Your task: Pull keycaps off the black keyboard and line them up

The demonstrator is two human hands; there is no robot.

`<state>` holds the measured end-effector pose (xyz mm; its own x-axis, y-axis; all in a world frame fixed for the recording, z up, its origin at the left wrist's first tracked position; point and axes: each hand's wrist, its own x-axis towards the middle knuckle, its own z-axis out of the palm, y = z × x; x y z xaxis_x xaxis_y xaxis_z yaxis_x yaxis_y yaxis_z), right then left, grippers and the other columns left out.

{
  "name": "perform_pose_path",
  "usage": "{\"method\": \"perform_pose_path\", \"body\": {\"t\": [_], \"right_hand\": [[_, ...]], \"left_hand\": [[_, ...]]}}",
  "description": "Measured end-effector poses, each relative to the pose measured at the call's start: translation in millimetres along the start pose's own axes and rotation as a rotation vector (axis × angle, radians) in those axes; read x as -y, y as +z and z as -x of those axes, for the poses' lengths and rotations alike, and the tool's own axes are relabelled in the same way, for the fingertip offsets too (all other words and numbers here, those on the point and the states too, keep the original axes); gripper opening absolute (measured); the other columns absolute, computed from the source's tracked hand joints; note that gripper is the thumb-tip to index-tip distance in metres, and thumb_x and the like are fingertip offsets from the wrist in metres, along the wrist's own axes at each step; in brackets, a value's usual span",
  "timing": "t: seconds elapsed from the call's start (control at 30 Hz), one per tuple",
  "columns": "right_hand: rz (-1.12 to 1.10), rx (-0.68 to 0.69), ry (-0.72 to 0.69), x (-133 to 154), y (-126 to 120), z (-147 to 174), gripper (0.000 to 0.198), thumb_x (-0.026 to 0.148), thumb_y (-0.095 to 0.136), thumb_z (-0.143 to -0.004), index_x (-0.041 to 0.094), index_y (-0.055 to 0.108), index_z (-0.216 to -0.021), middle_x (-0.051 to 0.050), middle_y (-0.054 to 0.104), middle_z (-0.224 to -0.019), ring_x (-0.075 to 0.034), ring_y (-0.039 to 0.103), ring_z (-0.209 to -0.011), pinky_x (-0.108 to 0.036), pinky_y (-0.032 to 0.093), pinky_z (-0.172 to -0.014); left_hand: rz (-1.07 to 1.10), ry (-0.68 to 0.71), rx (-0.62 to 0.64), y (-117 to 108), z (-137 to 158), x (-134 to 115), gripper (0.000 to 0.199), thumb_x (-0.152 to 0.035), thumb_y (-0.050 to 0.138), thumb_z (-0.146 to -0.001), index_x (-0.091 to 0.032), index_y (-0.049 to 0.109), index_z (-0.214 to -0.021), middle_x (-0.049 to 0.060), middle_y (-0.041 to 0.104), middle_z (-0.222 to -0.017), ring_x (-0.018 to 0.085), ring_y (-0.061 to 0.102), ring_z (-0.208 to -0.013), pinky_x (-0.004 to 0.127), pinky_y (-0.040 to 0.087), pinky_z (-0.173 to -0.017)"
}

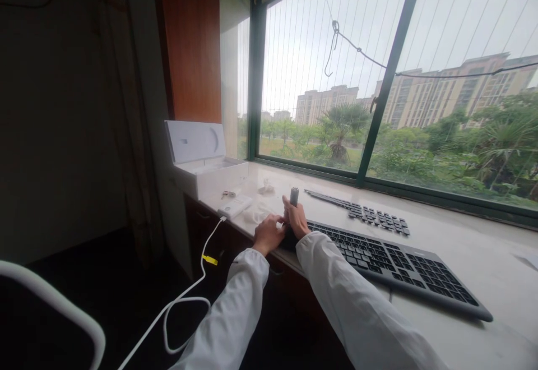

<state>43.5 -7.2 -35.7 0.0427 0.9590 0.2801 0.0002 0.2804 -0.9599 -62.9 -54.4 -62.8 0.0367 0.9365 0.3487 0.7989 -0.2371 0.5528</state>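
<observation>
In the head view, the right hand wraps its fingers around an upright dark handle above the left end of a keyboard on the white surface. The left hand, just left, has curled fingers; whether they grip anything, I cannot tell. Loose keycaps lie beyond the keyboard, on its far side.

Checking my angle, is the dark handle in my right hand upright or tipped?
Roughly upright: the dark handle rises nearly straight above your right hand; lower end hidden.

Grey daylight fills a wide, green-framed glass window above a glossy white counter; a reddish-brown wooden panel adjoins shadow.
</observation>
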Motion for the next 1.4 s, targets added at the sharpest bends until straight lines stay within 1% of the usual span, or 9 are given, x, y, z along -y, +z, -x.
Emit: {"method": "perform_pose_path", "body": {"t": [0.2,0.33,0.43,0.57,0.73,0.83,1.07,1.23,1.4], "right_hand": [[0.068,0.059,-0.059,-2.5,0.3,4.1,0.053,0.063,0.062,-0.074,0.021,0.039,-0.052,0.005,0.034,-0.045,-0.009,0.032,-0.045,-0.025,0.032,-0.044],[0.056,0.046,-0.085,-4.8,-0.4,3.9,0.052,0.063,0.062,-0.074,0.022,0.038,-0.052,0.005,0.033,-0.045,-0.009,0.032,-0.046,-0.025,0.032,-0.044],[0.07,0.039,-0.103,-6.0,-0.8,3.6,0.052,0.064,0.06,-0.075,0.022,0.038,-0.053,0.005,0.033,-0.045,-0.01,0.031,-0.046,-0.025,0.031,-0.044],[0.094,0.033,-0.099,-5.3,-0.9,4.5,0.052,0.064,0.059,-0.074,0.022,0.038,-0.053,0.004,0.033,-0.044,-0.01,0.03,-0.046,-0.025,0.03,-0.044],[0.114,0.062,-0.11,-3.5,-0.7,7.6,0.051,0.062,0.061,-0.076,0.021,0.038,-0.055,0.005,0.033,-0.047,-0.01,0.032,-0.048,-0.025,0.03,-0.046],[0.117,0.076,-0.114,-4.3,-1.0,7.7,0.051,0.062,0.062,-0.074,0.021,0.038,-0.056,0.005,0.032,-0.048,-0.01,0.031,-0.049,-0.025,0.029,-0.046],[0.081,0.066,-0.101,-3.8,-1.5,7.3,0.053,0.067,0.062,-0.07,0.022,0.04,-0.054,0.004,0.034,-0.045,-0.01,0.031,-0.047,-0.026,0.029,-0.044],[0.04,0.07,-0.106,-0.5,-0.8,9.9,0.053,0.065,0.065,-0.069,0.022,0.038,-0.053,0.005,0.033,-0.045,-0.009,0.029,-0.046,-0.026,0.027,-0.042],[0.027,0.065,-0.099,0.9,-0.6,10.3,0.051,0.061,0.065,-0.07,0.022,0.038,-0.053,0.005,0.032,-0.045,-0.009,0.029,-0.046,-0.025,0.027,-0.042]], "left_hand": [[0.028,-0.005,-0.003,-1.5,1.4,-1.5,0.029,-0.048,0.057,-0.086,-0.028,0.069,-0.104,0.002,0.067,-0.113,0.021,0.062,-0.104,0.029,0.046,-0.085],[0.05,0.008,-0.006,-1.2,1.1,-0.3,0.029,-0.047,0.059,-0.084,-0.03,0.068,-0.105,0.001,0.066,-0.114,0.02,0.062,-0.106,0.029,0.046,-0.086],[0.057,0.013,-0.007,-0.8,0.8,1.0,0.029,-0.048,0.059,-0.084,-0.03,0.068,-0.105,0.0,0.066,-0.114,0.02,0.063,-0.103,0.029,0.046,-0.083],[0.062,0.016,0.0,0.6,-0.3,3.4,0.03,-0.048,0.06,-0.083,-0.031,0.069,-0.106,0.0,0.067,-0.113,0.019,0.064,-0.098,0.028,0.046,-0.079],[0.067,0.024,0.001,3.4,-2.7,6.9,0.029,-0.046,0.061,-0.082,-0.03,0.068,-0.105,0.0,0.067,-0.113,0.019,0.064,-0.1,0.027,0.047,-0.08],[0.081,0.019,0.007,2.2,-4.5,7.1,0.029,-0.044,0.063,-0.081,-0.029,0.068,-0.105,0.0,0.067,-0.115,0.02,0.064,-0.1,0.028,0.047,-0.082],[0.126,0.001,0.063,-4.8,-10.3,6.7,0.032,-0.046,0.069,-0.077,-0.027,0.071,-0.103,0.0,0.067,-0.119,0.021,0.061,-0.111,0.028,0.046,-0.092],[0.137,0.003,0.09,-5.1,-11.3,8.2,0.032,-0.048,0.068,-0.077,-0.029,0.072,-0.103,-0.002,0.07,-0.113,0.021,0.064,-0.107,0.029,0.047,-0.09],[0.127,-0.005,0.088,-6.4,-9.0,6.1,0.034,-0.051,0.067,-0.078,-0.031,0.073,-0.104,-0.002,0.071,-0.112,0.021,0.065,-0.105,0.028,0.048,-0.088]]}}
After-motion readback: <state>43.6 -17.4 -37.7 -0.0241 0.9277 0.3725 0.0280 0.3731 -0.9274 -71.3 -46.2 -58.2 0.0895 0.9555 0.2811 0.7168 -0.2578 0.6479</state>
